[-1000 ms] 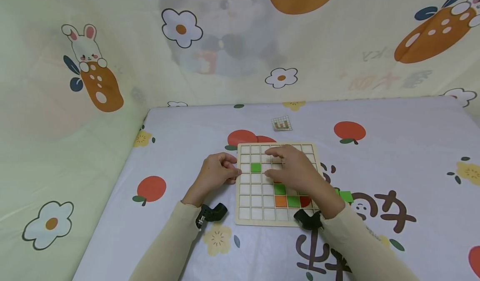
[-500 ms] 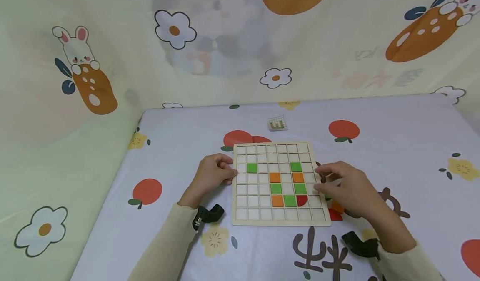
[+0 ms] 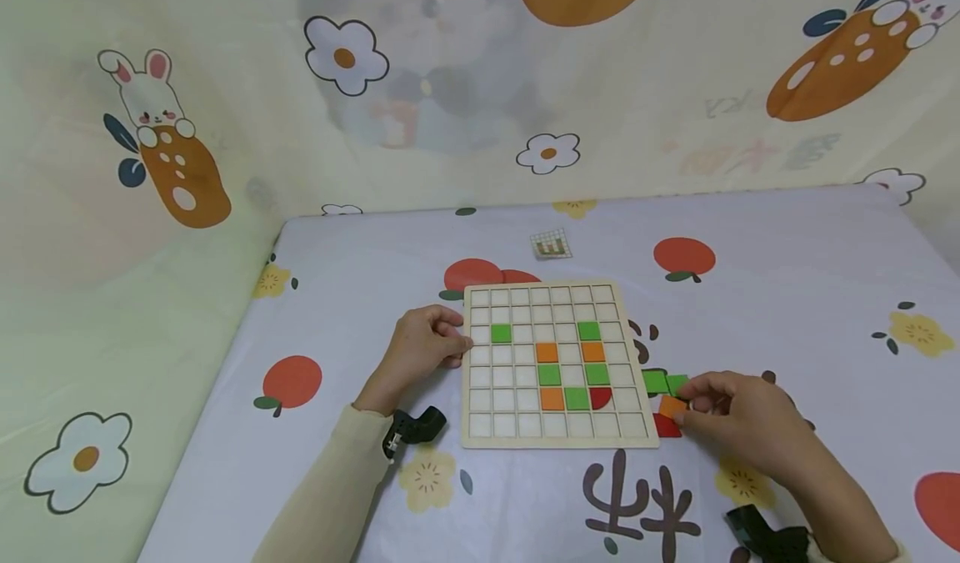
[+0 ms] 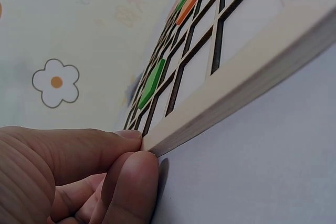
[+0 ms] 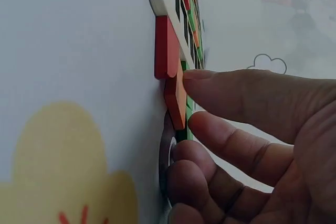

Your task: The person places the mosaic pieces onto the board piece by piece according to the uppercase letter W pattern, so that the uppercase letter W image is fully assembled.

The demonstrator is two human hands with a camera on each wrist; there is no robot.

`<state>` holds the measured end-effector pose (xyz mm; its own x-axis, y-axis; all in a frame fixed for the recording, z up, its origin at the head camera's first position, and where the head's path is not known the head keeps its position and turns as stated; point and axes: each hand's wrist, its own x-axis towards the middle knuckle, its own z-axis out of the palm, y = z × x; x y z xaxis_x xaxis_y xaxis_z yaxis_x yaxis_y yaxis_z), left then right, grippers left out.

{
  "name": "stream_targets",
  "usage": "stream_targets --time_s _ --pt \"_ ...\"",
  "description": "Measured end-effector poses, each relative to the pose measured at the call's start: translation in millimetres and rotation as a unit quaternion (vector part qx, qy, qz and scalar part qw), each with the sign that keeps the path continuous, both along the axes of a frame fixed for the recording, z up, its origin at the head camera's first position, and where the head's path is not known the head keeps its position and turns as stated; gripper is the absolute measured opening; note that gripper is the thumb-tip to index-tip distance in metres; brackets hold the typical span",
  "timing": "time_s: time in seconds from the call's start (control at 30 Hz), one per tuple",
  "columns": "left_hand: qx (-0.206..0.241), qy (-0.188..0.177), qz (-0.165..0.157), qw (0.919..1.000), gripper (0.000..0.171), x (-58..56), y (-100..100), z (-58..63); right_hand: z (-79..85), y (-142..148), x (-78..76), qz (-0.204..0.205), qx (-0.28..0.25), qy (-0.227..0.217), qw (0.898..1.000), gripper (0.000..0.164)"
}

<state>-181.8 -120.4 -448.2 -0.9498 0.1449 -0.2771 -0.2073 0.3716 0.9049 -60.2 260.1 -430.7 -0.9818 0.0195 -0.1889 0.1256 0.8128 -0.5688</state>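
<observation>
A wooden grid board (image 3: pixel 495 444) lies on the table, several green and orange squares and a red rounded tile (image 3: pixel 601 398) set in its cells. At its left edge, my left hand (image 3: pixel 420 342) holds the rim between thumb and finger; the left wrist view shows the fingertips (image 4: pixel 139 177) against the board's side. My right hand (image 3: pixel 750 421) is over the loose tiles right of the board. Its thumb and forefinger stand apart at an orange tile (image 5: pixel 177 98), the thumb seeming to touch it. Beside that lie a red tile (image 3: pixel 666 426) and green tiles (image 3: pixel 655 381).
A small card with a printed grid (image 3: pixel 551 244) lies behind the board. The patterned tablecloth (image 3: pixel 360 279) reaches back to a printed curtain (image 3: pixel 450 62). Black wrist camera mounts (image 3: pixel 415 429) are on both wrists.
My right hand has moved from above the board, rightward and nearer, to the loose tiles. A green square now shows in the board's right part where the hand was. My left hand keeps its place.
</observation>
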Motion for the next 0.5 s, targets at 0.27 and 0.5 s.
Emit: stream_targets --time_s 0.27,0.5 --pt "0.004 -0.002 0.0 1.0 0.029 -1.0 -1.0 -2.0 -2.2 -0.5 0.5 -0.006 0.008 -0.034 0.999 0.026" --pt "0.004 -0.001 -0.005 1.0 0.029 -1.6 -1.4 -2.0 -2.6 -2.3 -0.3 -0.012 0.001 -0.044 0.999 0.026"
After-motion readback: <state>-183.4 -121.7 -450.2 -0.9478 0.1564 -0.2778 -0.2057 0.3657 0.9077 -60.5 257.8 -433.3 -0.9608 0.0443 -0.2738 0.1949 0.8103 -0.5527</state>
